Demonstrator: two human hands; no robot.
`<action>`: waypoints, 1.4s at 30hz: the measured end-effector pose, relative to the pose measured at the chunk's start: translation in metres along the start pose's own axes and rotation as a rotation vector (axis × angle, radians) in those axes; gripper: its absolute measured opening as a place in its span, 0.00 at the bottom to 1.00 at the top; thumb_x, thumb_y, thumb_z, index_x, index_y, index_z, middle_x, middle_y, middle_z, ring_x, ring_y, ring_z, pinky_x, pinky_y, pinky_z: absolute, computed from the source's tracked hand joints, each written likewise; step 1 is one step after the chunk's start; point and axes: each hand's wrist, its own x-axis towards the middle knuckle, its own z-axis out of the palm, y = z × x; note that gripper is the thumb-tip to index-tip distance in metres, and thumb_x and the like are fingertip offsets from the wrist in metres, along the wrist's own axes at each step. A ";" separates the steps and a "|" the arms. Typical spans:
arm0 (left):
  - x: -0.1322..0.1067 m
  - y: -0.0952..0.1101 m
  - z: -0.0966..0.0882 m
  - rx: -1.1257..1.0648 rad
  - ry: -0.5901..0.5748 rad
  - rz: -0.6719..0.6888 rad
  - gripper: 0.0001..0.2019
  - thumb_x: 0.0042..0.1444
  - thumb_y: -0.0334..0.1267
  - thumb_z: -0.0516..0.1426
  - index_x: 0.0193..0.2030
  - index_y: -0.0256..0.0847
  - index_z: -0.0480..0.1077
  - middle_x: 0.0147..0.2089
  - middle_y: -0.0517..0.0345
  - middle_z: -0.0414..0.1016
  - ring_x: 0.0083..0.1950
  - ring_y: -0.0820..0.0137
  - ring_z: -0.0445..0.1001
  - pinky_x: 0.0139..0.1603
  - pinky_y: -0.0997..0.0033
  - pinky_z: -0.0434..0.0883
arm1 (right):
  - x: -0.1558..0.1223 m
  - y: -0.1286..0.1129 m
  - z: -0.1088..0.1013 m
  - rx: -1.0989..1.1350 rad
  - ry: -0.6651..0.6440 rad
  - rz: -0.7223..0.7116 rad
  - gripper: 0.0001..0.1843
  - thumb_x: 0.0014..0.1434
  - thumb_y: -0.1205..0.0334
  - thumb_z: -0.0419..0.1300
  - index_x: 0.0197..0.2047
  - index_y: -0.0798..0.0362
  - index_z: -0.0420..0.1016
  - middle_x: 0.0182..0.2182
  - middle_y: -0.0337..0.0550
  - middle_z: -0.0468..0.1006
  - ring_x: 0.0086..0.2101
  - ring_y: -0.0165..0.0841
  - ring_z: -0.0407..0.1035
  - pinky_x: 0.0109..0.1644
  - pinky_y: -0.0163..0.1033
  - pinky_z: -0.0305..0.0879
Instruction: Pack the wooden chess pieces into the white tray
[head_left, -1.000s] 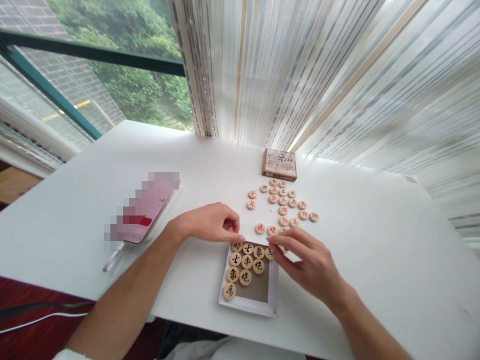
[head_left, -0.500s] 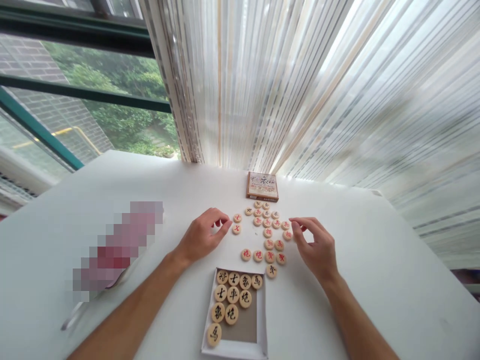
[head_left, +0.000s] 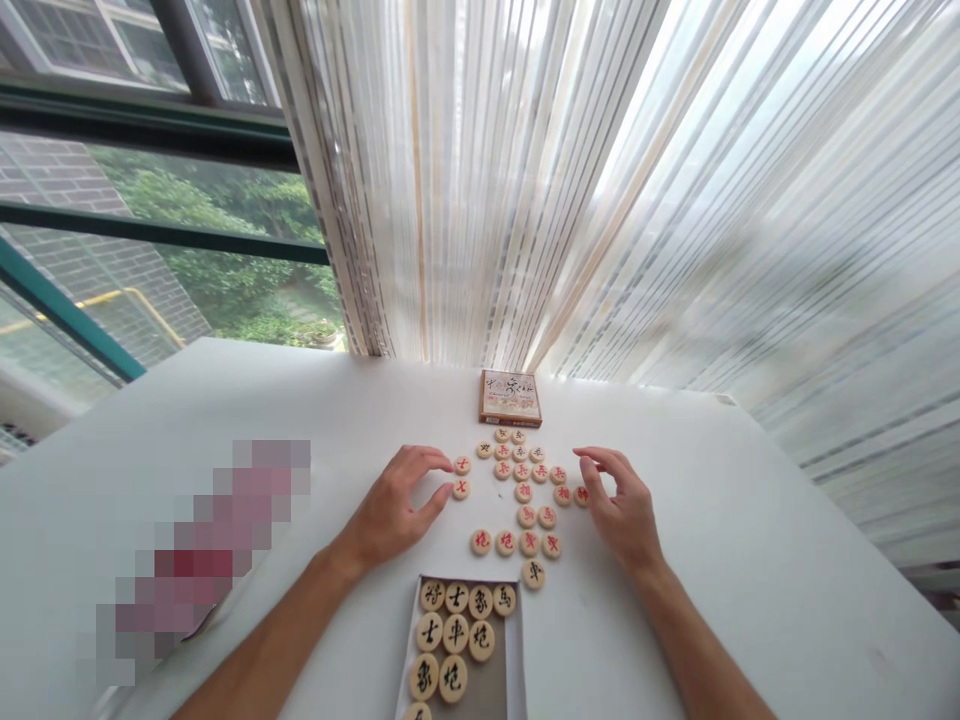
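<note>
My left hand (head_left: 397, 508) is open at the left of the loose pieces, thumb and forefinger apart. Its fingertips are at the left edges of two red-marked Chinese chess pieces (head_left: 462, 489), and I cannot tell whether they touch. On the other side, my right hand (head_left: 621, 505) is open too, holding nothing, with its thumb by a red-marked chess piece (head_left: 582, 496) at the group's right edge. Several red-marked pieces (head_left: 523, 471) and a few black-marked ones lie between the hands. Below them a shallow white box (head_left: 513, 630) contains black-marked pieces in rows, with bare floor at its right.
Behind the pieces lies a printed box lid (head_left: 510, 398) with Chinese characters. A pixelated pinkish object (head_left: 199, 560) rests on the white table (head_left: 360, 400) at the left. Striped curtains (head_left: 480, 200) hang past the far edge, beside a window.
The view has tilted up, so everything sits lower. My left thumb and forefinger have come nearer the two red-marked pieces. A red-marked piece beside my right thumb now shows.
</note>
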 end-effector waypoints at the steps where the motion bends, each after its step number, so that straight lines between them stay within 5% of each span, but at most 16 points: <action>1: 0.000 0.001 0.000 0.003 -0.006 0.005 0.09 0.63 0.34 0.57 0.50 0.45 0.72 0.51 0.53 0.75 0.56 0.62 0.72 0.59 0.59 0.71 | -0.001 0.000 0.001 0.003 -0.011 0.002 0.11 0.69 0.55 0.57 0.46 0.48 0.79 0.45 0.47 0.79 0.45 0.41 0.73 0.48 0.47 0.73; 20: 0.000 0.003 0.003 0.053 -0.050 0.036 0.13 0.65 0.37 0.58 0.55 0.47 0.71 0.58 0.51 0.73 0.62 0.59 0.68 0.63 0.52 0.68 | -0.009 -0.024 0.000 -0.019 -0.361 -0.304 0.17 0.68 0.66 0.57 0.58 0.43 0.75 0.56 0.46 0.75 0.61 0.45 0.62 0.62 0.57 0.66; 29: 0.020 0.006 0.010 -0.023 -0.014 -0.035 0.10 0.65 0.37 0.57 0.52 0.45 0.73 0.55 0.50 0.76 0.58 0.60 0.72 0.62 0.54 0.70 | -0.001 -0.009 0.000 0.039 -0.097 -0.218 0.11 0.69 0.62 0.57 0.50 0.46 0.79 0.49 0.47 0.79 0.53 0.43 0.70 0.59 0.55 0.69; 37: 0.072 0.011 0.020 0.137 -0.192 -0.091 0.12 0.60 0.44 0.61 0.50 0.47 0.75 0.48 0.55 0.80 0.50 0.61 0.78 0.52 0.60 0.74 | 0.000 -0.002 0.003 0.096 0.043 -0.106 0.10 0.70 0.58 0.56 0.44 0.48 0.80 0.44 0.48 0.80 0.50 0.43 0.71 0.57 0.54 0.69; 42: 0.081 0.007 0.025 0.200 -0.248 -0.071 0.09 0.57 0.41 0.62 0.44 0.46 0.77 0.42 0.56 0.81 0.42 0.62 0.79 0.45 0.64 0.74 | 0.001 -0.002 0.002 0.120 0.069 -0.092 0.10 0.70 0.59 0.56 0.43 0.49 0.79 0.42 0.47 0.80 0.48 0.42 0.72 0.56 0.52 0.69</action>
